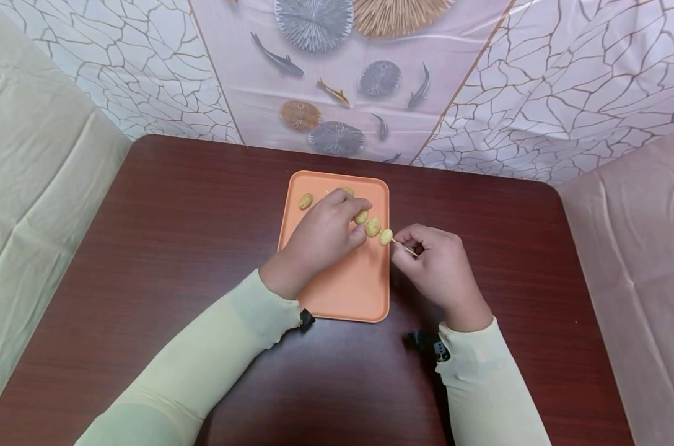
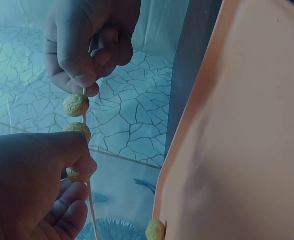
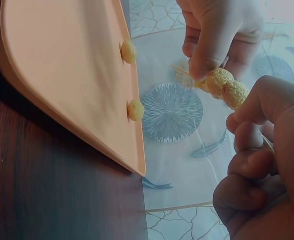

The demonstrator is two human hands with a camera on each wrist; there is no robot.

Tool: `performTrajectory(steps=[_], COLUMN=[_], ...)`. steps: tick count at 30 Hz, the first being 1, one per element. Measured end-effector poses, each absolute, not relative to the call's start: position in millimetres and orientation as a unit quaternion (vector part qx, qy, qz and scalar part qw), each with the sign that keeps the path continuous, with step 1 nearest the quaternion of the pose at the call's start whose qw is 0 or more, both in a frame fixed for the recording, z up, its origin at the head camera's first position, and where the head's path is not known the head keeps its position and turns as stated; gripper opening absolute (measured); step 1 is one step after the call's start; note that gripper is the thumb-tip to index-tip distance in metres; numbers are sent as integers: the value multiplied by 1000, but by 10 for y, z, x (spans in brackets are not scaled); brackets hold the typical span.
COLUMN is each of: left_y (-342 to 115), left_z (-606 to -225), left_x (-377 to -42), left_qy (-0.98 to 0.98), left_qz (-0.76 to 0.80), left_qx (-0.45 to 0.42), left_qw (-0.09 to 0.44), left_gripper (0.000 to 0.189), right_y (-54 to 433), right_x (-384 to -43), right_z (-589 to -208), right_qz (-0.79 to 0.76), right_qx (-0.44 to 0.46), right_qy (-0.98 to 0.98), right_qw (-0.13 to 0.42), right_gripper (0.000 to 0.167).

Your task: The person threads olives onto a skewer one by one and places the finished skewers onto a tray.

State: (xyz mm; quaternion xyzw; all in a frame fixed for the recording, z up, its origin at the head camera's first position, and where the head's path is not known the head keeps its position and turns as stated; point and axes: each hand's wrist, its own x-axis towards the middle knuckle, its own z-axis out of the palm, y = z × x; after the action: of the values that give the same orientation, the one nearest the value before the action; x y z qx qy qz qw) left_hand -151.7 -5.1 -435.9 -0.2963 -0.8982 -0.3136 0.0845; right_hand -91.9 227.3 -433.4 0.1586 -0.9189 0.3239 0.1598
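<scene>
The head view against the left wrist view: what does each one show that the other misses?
Only the head view shows the whole dark wooden table, both pale sleeves, and the full orange tray.

Only the left wrist view shows, close up, the right hand's fingers pinching the thin skewer.

Both show the left hand gripping a yellow ball on the skewer, the right hand, and a loose ball on the tray.

Even, soft light; head view sharp with bowed edges. Wrist views blue-tinted, dim and blurred close around the fingers [image 2: 72, 75].
</scene>
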Motion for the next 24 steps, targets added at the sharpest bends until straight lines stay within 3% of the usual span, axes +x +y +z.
performTrajectory(steps=[13, 24], left_y=[-65, -502], left_z=[-4374, -4264], left_x=[-1522, -1868], left_qy=[-893, -930], left_qz=[-319, -237], left_qx=[-310, -277], left_qw=[70, 38], left_gripper=[43, 79], right_y=[2293, 2377], right_x=[-911, -906], right_z=[-4355, -4379], right_qz=[316, 307], right_qx=[149, 124], right_qy=[-925, -931], right_qw=[152, 153], right_gripper=[8, 10])
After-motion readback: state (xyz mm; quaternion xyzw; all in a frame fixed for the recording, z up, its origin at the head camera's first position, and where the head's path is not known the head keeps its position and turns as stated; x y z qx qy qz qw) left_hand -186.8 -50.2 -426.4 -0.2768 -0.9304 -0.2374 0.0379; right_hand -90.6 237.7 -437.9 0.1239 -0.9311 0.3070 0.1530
